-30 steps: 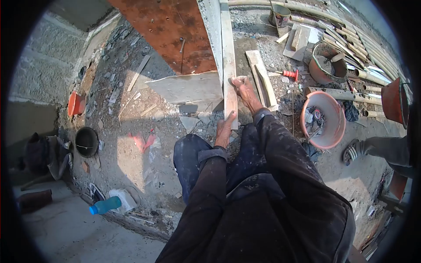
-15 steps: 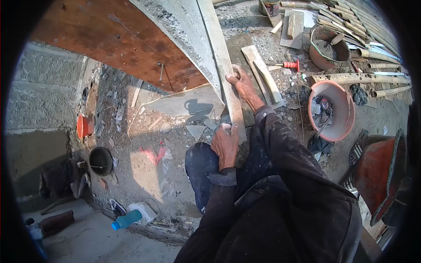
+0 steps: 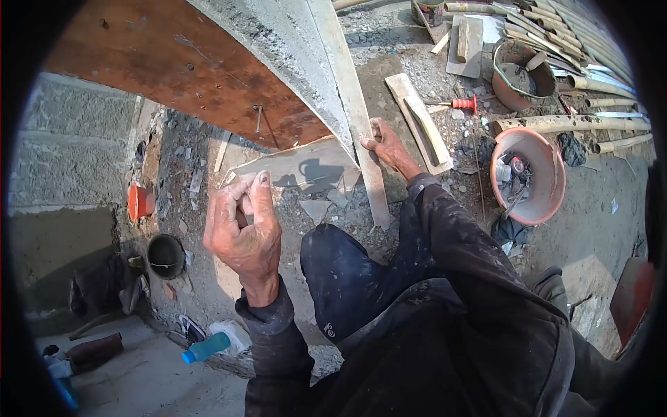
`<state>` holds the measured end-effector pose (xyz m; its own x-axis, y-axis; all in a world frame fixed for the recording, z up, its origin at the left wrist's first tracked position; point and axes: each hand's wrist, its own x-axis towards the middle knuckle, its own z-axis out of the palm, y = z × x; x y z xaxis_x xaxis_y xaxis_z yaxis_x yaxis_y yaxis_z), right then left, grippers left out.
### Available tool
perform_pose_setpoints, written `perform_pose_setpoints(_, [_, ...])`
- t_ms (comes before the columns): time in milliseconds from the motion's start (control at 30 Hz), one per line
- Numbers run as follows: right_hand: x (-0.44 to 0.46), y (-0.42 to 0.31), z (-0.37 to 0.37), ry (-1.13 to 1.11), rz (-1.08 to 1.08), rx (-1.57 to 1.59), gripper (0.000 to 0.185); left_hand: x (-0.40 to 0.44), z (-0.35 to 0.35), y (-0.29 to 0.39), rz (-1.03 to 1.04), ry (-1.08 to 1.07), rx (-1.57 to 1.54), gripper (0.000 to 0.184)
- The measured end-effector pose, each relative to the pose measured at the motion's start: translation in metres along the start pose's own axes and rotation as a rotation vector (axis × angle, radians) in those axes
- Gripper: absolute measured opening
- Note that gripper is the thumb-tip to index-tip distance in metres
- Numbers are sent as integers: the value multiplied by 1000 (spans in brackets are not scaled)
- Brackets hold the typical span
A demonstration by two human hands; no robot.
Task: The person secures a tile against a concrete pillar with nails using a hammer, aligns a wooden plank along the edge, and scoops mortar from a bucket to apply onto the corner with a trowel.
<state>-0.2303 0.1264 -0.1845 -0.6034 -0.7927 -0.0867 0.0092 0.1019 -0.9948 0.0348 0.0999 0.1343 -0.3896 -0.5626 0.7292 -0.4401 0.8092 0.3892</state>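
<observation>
My right hand (image 3: 392,147) grips the edge of a long, flat wooden strip (image 3: 376,191), thumb on its near face. The strip lies along the edge of a grey, cement-covered beam (image 3: 278,52) with a reddish-brown board (image 3: 187,76) on its side. My left hand (image 3: 246,233) is raised, apart from the strip, left of my knee. Its fingers are curled with the thumb near the fingertips; anything pinched there is too small to make out. A nail-like metal pin (image 3: 258,119) sticks out of the brown board.
Right of me stand a pink tub (image 3: 560,177) with scraps and a bucket (image 3: 511,97) near bamboo poles (image 3: 570,124). A red-handled tool (image 3: 464,104) lies near planks (image 3: 420,121). Leftward are an orange bucket (image 3: 141,202), a black bucket (image 3: 165,256) and a blue bottle (image 3: 206,347). Another person's leg (image 3: 552,285) shows at right.
My left hand has left the strip's lower end and moved up and left. My right hand still holds the strip. The large red container at right has shifted away, mostly out of view.
</observation>
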Motion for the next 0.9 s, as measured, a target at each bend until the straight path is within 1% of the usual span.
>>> perform_pose_setpoints(33, [0,-3,1,3,6,13,66,11,1,16,39,-74,6,12])
perform_pose_setpoints(67, [2,-1,3,7,-2,25,65,21,7,21,170,-118,21,16])
perform_pose_setpoints(100, [6,9,6,29,-43,41,64,29,19,34,224,-180,-59,20])
perform_pose_setpoints(167, [10,22,9,50,-86,60,62,41,52,59,311,-334,-96,22])
perform_pose_setpoints(233, [10,18,9,33,-72,51,61,49,96,81,322,-542,19,22])
perform_pose_setpoints(300, [8,15,5,18,-64,33,60,57,165,88,402,-662,150,19])
perform_pose_setpoints(367, [5,12,2,6,-69,4,60,53,237,74,453,-731,169,16])
perform_pose_setpoints(400, [5,9,0,0,-81,-20,59,52,262,62,467,-759,184,15])
perform_pose_setpoints(467, [3,10,-1,8,-61,-54,58,29,300,36,474,-830,190,16])
perform_pose_setpoints(500, [-2,2,-1,30,15,-56,59,21,315,19,520,-814,250,15])
perform_pose_setpoints(533, [-4,0,-2,30,15,-49,59,18,327,4,574,-782,315,16])
perform_pose_setpoints(567, [-6,-4,-1,36,42,-59,59,14,337,-6,655,-809,480,16])
perform_pose_setpoints(600, [-7,-8,0,42,66,-68,59,11,342,-13,687,-866,597,17])
perform_pose_setpoints(633, [-6,-4,0,8,106,0,68,12,344,-12,673,-967,679,17])
perform_pose_setpoints(667, [-9,1,3,8,100,9,68,11,344,-13,641,-1075,748,17])
perform_pose_setpoints(700, [-11,20,8,31,45,31,72,12,342,-12,607,-1172,804,17])
perform_pose_setpoints(733, [-11,20,8,59,-15,48,77,13,340,-9,574,-1238,839,18])
perform_pose_setpoints(767, [-15,21,5,16,44,15,84,13,338,-6,555,-1272,857,18])
perform_pose_setpoints(800, [-16,27,7,17,38,15,84,10,338,-5,553,-1284,863,18])
perform_pose_setpoints(867, [-8,39,11,33,-88,125,81,0,344,-26,588,-1185,813,19])
perform_pose_setpoints(900, [-6,33,9,30,-94,124,81,-2,345,-34,615,-1101,759,20])
